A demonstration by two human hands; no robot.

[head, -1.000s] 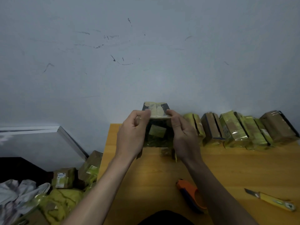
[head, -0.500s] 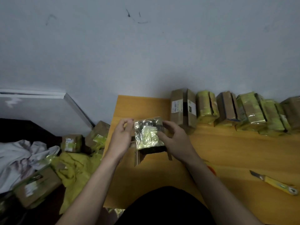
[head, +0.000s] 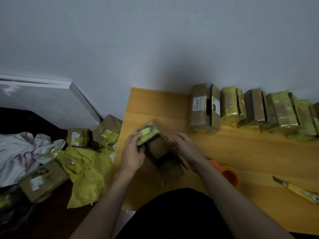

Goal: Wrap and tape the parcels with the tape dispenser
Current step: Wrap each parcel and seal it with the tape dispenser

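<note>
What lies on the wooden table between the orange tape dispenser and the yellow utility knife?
Nothing: in the head view, only bare wooden table separates the orange tape dispenser from the yellow utility knife.

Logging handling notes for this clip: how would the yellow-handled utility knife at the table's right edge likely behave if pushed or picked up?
The utility knife lies flat on the table, so it would probably slide, not roll. Its slim handle suggests it is stiff and light. The blade tip looks exposed, so the handle seems the safer end for a grip.
</note>
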